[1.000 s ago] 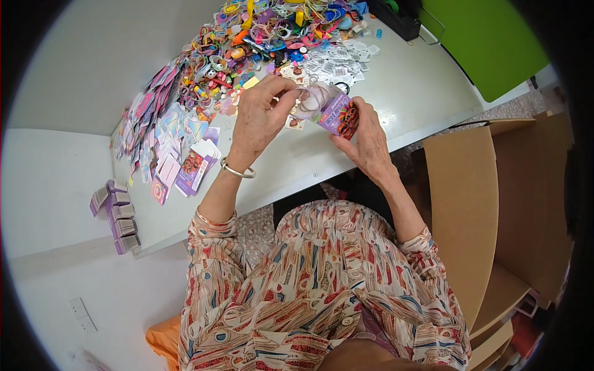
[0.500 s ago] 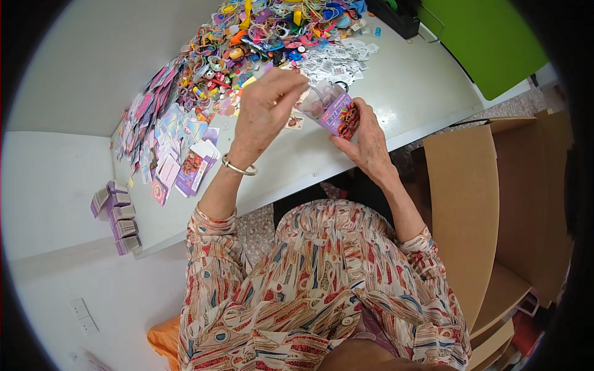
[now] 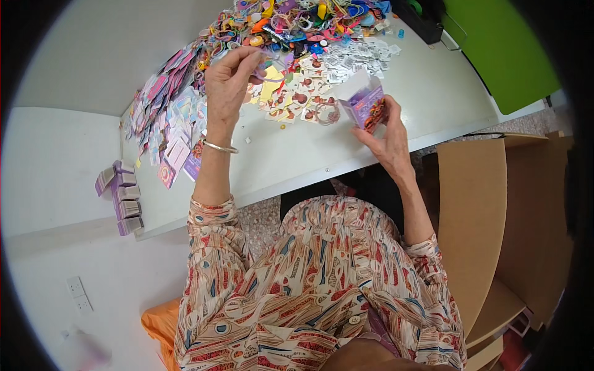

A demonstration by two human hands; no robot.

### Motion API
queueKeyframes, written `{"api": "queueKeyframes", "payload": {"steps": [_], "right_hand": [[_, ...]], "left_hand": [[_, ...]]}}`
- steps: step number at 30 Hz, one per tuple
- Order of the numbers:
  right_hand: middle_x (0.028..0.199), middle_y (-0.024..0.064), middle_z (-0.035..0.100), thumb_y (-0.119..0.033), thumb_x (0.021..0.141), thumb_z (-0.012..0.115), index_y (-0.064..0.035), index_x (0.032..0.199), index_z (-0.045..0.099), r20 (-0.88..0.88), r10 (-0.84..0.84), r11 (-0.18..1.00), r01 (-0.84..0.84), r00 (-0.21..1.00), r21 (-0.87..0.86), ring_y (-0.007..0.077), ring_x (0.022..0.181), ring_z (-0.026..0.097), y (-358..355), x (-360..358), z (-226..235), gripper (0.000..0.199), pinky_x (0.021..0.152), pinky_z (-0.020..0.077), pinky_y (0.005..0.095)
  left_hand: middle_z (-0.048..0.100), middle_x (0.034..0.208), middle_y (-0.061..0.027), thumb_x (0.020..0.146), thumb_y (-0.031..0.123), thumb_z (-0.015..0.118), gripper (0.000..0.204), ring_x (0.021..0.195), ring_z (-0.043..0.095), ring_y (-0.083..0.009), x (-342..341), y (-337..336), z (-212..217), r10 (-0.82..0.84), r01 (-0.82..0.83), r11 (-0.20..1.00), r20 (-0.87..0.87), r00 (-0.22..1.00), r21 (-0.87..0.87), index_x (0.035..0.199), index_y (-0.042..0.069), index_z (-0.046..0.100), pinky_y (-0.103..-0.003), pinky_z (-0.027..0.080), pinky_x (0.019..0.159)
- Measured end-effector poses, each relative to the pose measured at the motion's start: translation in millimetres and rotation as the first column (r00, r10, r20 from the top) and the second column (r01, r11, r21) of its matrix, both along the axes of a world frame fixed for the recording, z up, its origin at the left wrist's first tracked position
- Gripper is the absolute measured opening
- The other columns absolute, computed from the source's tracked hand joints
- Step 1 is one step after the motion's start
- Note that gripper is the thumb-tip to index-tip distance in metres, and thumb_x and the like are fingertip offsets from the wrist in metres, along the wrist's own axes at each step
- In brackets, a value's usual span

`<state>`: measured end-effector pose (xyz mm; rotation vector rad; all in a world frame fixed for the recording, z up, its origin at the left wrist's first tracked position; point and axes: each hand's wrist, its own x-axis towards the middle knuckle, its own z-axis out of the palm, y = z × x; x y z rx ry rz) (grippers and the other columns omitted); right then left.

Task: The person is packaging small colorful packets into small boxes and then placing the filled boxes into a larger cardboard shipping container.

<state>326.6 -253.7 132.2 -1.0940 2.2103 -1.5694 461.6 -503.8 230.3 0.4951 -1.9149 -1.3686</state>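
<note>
Open purple box [image 3: 365, 106] in right hand [image 3: 387, 139]

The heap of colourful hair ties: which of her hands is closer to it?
Left. The left hand reaches its edge; the right hand holds a small purple box nearer her.

White rectangular table [image 3: 396, 117], row of small purple folded boxes [image 3: 120, 198] at its left edge, flat printed purple cards [image 3: 176, 133], green panel [image 3: 504, 52], brown cardboard box [image 3: 489, 229], white wall sockets [image 3: 79, 295]
</note>
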Motion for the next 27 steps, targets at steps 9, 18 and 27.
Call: {"api": "queueKeyframes", "payload": {"steps": [9, 18, 27], "right_hand": [[0.112, 0.0189, 0.057, -0.026, 0.073, 0.08, 0.0063, 0.131, 0.034, -0.103, -0.066, 0.997, 0.069, 0.992, 0.026, 0.0244, 0.098, 0.058, 16, -14, -2, 0.081, 0.088, 0.0468, 0.035], [0.111, 0.0211, 0.059, -0.026, 0.073, 0.079, 0.0068, 0.132, 0.035, -0.157, -0.199, 0.965, 0.222, 0.967, 0.141, 0.0278, 0.099, 0.058, 54, -26, 5, 0.08, 0.089, 0.046, 0.0361], [0.107, 0.0184, 0.052, -0.007, 0.069, 0.075, -0.0006, 0.133, 0.034, -0.369, 0.058, 0.945, 0.069, 0.927, 0.321, 0.0362, 0.099, 0.053, 41, 4, 11, 0.076, 0.084, 0.0463, 0.0424]], "left_hand": [[0.065, 0.104, -0.0137, 0.083, 0.019, 0.069, 0.028, 0.099, 0.061, -0.0276, 5, 35, -83, 0.111, 0.214, 0.71, 0.407, 0.907, -0.671, 0.106, 0.003, 0.066, -0.035, 0.048, 0.086], [0.056, 0.084, -0.0136, 0.082, 0.012, 0.064, 0.013, 0.083, 0.057, -0.0286, -34, 77, -122, 0.064, 0.229, 0.617, 0.338, 0.939, -0.753, 0.084, 0.0, 0.062, -0.039, 0.05, 0.071], [0.064, 0.089, -0.0106, 0.087, 0.011, 0.061, 0.013, 0.079, 0.062, -0.0172, -31, 95, -38, -0.272, 0.322, 0.923, 0.233, 0.934, -0.212, 0.096, 0.001, 0.065, -0.028, 0.048, 0.069]]}}
